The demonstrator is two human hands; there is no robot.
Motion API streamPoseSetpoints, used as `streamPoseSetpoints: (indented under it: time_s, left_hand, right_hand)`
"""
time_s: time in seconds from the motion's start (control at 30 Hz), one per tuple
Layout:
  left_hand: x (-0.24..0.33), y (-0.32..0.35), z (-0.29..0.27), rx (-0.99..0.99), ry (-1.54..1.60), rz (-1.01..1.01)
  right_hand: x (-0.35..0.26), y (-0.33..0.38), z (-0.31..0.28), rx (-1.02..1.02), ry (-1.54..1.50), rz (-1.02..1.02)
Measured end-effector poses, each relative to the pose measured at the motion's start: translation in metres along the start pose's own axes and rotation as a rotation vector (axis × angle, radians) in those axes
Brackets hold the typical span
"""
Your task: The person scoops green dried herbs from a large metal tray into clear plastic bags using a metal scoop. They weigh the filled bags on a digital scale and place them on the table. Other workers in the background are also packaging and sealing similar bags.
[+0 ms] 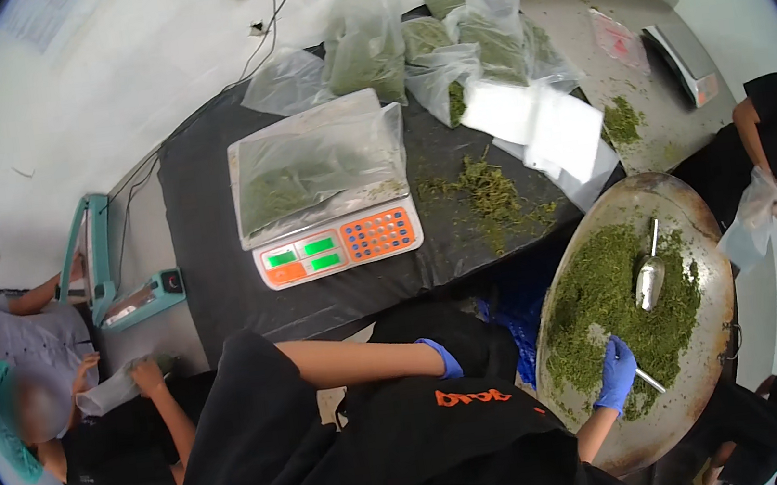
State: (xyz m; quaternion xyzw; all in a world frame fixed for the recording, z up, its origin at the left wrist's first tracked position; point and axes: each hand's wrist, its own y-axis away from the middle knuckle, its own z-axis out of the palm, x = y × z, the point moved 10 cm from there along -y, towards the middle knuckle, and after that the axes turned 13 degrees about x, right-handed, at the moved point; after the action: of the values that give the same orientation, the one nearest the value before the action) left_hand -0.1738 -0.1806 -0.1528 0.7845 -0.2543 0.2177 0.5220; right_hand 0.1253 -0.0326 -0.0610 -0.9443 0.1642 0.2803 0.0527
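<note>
A wide round metal tray (685, 206) at my right holds a heap of dried green herb (600, 304). My right hand (615, 375), in a blue glove, rests on the herb at the tray's near side and is closed around a thin metal tool (649, 381) that sticks out to the right. A metal scoop (649, 280) lies in the herb farther back. My left hand (441, 357), also in a blue glove, reaches across my lap; dark cloth covers most of it, so what it holds is hidden.
A weighing scale (340, 244) on the black table (214, 244) carries a clear bag of herb (316, 164). Several filled bags (364, 42) stand behind, with loose herb (489, 191) beside them. At left, a person holds a bag (115, 387) near a teal sealer (124, 299). At right, another person holds a plastic bag (752, 217).
</note>
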Motion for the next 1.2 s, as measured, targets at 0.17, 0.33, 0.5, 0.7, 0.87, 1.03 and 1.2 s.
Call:
streamPoseSetpoints:
  time_s: [0.17, 0.33, 0.5, 0.7, 0.87, 1.03, 1.2]
  left_hand:
    - [0.018, 0.044, -0.005, -0.015, 0.078, 0.039]
    - [0.027, 0.045, -0.037, 0.258, -0.006, 0.123]
    - [0.071, 0.077, -0.062, 0.455, 0.105, 0.481]
    - [0.089, 0.133, -0.126, 0.290, 0.356, 0.377]
    - [0.095, 0.124, -0.238, 0.437, 0.946, 0.553]
    - [0.168, 0.063, -0.269, 0.337, 0.992, 0.529]
    - [0.177, 0.043, -0.248, 0.281, 0.781, 0.557]
  right_hand:
    - [-0.014, -0.006, 0.002, -0.004, 0.040, -0.091]
    - [-0.017, -0.002, -0.010, 0.049, 0.044, -0.103]
    - [-0.002, 0.012, -0.015, 0.078, 0.067, -0.099]
    - [0.019, 0.027, -0.039, 0.126, 0.027, -0.006]
    - [0.049, 0.040, -0.052, 0.188, 0.088, 0.076]
    - [0.079, 0.039, -0.035, 0.150, 0.111, 0.086]
    - [0.085, 0.044, -0.021, 0.122, -0.012, 0.059]
